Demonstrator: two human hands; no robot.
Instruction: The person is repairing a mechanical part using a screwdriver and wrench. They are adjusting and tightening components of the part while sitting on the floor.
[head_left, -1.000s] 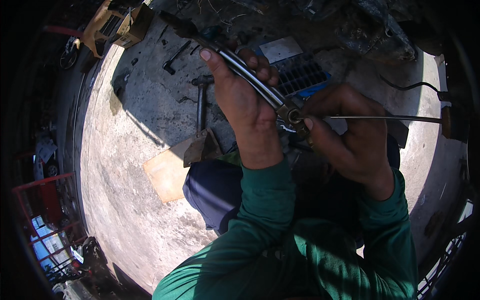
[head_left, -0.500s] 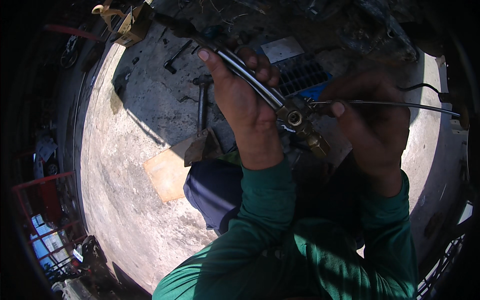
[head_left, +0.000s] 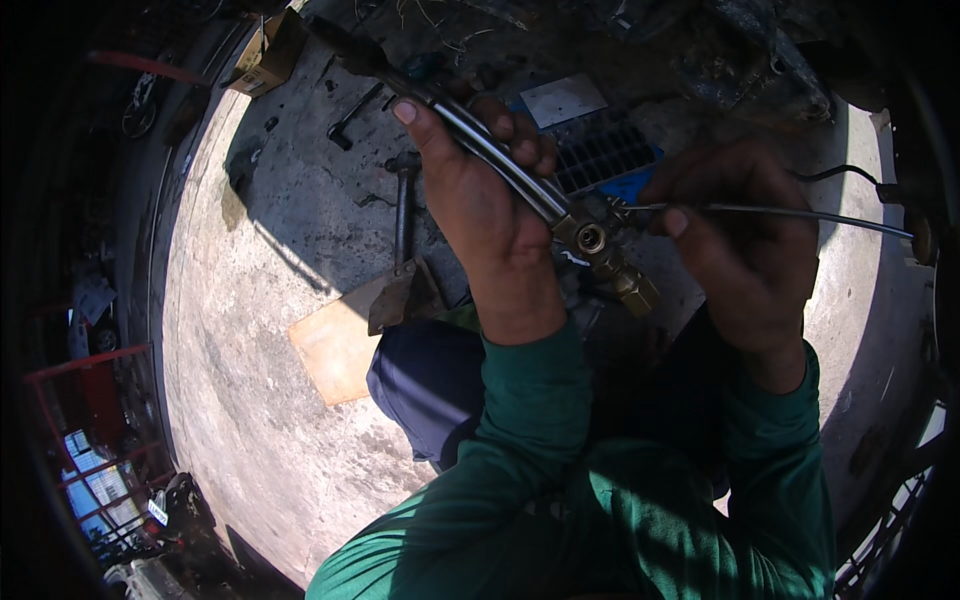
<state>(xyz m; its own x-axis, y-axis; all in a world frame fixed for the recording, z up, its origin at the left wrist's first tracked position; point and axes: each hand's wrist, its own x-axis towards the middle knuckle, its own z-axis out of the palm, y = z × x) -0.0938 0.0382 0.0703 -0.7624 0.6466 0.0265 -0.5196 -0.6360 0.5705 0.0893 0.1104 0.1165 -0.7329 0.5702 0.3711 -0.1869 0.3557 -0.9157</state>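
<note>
My left hand [head_left: 470,195] is closed around a long steel tube-bodied tool [head_left: 505,165], held diagonally with its dark end toward the upper left. At the tube's lower right is a brass fitting block [head_left: 590,237] with an open threaded port and a hex end [head_left: 636,295]. My right hand [head_left: 740,250] pinches a long thin metal rod [head_left: 820,215], whose tip is at the fitting's upper right side; I cannot tell whether it is inside or just against it.
On the concrete floor [head_left: 240,400] are a steel hammer [head_left: 404,215], a metal bracket [head_left: 405,300], a tan board [head_left: 330,355], a dark bar tool [head_left: 355,115], a compartment tray [head_left: 600,160] and a cardboard box [head_left: 262,60]. Red railings [head_left: 90,365] stand far left, dark machinery [head_left: 750,60] upper right.
My right hand and the rod have shifted right and up, off the round port, uncovering the fitting's hex end. A tan animal at the upper left has left view.
</note>
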